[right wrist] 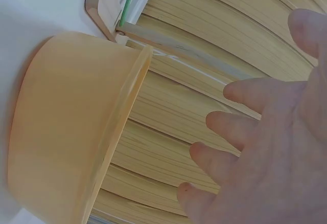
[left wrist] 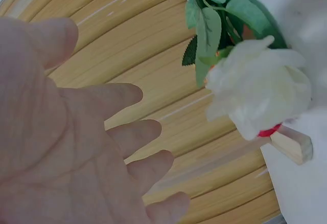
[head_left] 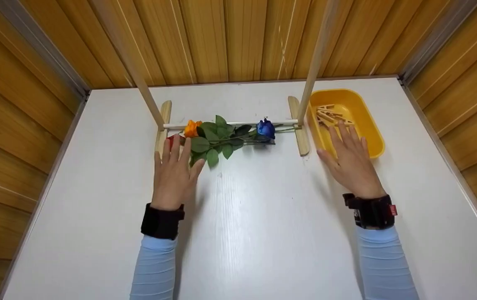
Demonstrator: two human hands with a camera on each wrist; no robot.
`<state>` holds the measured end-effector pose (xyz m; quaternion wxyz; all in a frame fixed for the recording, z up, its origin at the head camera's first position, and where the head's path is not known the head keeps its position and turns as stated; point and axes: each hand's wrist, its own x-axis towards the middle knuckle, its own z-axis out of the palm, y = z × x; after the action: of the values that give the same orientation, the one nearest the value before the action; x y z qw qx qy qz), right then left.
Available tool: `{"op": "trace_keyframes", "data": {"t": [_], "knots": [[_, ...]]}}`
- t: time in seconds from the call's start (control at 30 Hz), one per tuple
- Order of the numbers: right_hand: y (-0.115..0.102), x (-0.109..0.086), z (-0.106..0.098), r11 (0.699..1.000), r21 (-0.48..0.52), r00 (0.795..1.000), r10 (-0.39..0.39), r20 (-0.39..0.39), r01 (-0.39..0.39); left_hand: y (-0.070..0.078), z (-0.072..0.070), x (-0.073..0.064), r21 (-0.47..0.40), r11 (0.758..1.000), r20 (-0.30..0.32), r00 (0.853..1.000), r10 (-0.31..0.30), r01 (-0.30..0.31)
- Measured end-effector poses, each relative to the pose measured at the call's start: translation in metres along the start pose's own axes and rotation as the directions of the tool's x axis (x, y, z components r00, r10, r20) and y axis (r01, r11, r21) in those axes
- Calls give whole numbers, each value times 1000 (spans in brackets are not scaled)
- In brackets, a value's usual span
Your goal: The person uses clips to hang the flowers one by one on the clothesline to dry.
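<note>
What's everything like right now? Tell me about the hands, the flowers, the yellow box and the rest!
Left hand: open, holding nothing
Right hand: open, holding nothing
Orange flower: in bloom, lying down
Blue flower: in bloom, lying down
White flower: in bloom
Red flower: mostly hidden
Yellow box: upright, open-topped
Wooden pegs: jumbled inside the yellow box
Wooden frame: standing upright

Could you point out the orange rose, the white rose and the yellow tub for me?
Orange rose (head_left: pixel 191 128), head view: on its petals.
White rose (left wrist: pixel 261 87), left wrist view: on its petals.
Yellow tub (head_left: pixel 364 121), head view: on its bare inside.
</note>
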<state>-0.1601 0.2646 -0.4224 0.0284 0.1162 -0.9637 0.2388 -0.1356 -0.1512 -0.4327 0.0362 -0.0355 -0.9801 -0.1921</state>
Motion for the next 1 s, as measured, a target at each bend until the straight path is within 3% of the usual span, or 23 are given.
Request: {"op": "trace_keyframes", "data": {"t": [0.17,0.43,0.7,1.0], "knots": [[1,3,-2,1000,14,1000,0,-13,0,14,1,4,61,996,-32,997,71,-69],[1,12,-7,1000,8,1000,-17,-12,17,42,1,14,81,982,-49,983,176,-171],[2,20,-16,1000,-6,1000,-21,-18,21,73,4,26,118,964,18,971,237,-238],[6,32,-20,999,-34,1000,-25,-2,25,106,13,40,133,935,79,944,320,-328]]}}
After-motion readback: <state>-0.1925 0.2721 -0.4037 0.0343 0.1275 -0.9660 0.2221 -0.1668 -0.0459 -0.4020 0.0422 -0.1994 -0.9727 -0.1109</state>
